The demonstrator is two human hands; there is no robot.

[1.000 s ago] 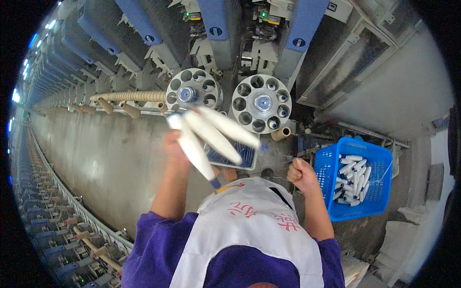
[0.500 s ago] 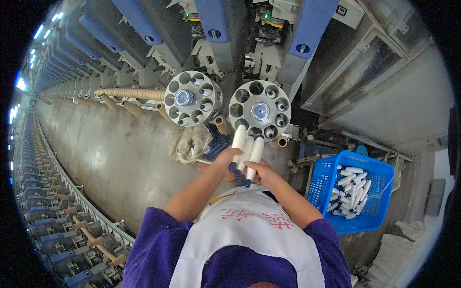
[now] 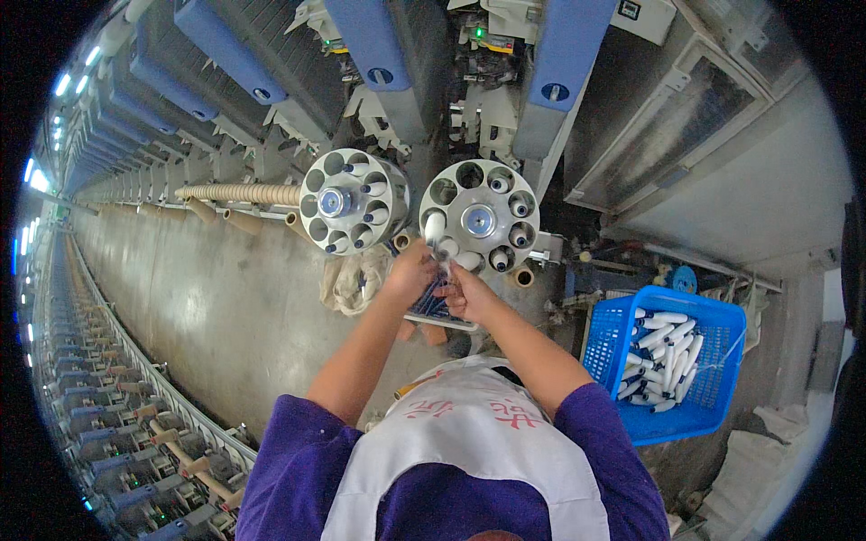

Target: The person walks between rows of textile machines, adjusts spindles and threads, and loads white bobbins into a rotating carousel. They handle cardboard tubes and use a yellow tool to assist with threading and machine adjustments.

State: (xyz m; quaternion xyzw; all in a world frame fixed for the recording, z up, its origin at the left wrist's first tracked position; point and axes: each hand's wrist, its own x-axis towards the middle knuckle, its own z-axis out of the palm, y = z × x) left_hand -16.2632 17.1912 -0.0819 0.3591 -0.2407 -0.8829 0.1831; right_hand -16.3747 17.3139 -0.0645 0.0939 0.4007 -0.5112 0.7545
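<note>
Both my hands reach forward to the near edge of the right round magazine (image 3: 480, 171), a pale metal disc with a ring of holes. My left hand (image 3: 413, 272) is closed on a white yarn bobbin (image 3: 435, 226) at the disc's left lower holes. Fingers bent, my right hand (image 3: 469, 294) closes at the lower end of another white yarn bobbin (image 3: 468, 261). Between the hands a third bobbin (image 3: 448, 245) shows, partly hidden by fingers. Other holes on the disc's right side hold bobbins with dark blue tips (image 3: 520, 206).
A second round magazine (image 3: 335, 173) with several bobbins stands to the left. A blue plastic basket (image 3: 726, 397) full of white bobbins is at the right. Blue-grey machine columns (image 3: 556, 63) rise beyond. A cloth bag (image 3: 353, 287) hangs below the left magazine.
Both hands have moved forward, carrying the bobbins from in front of my apron up to the right magazine. The bobbins' lower ends are now largely hidden by the hands and disc.
</note>
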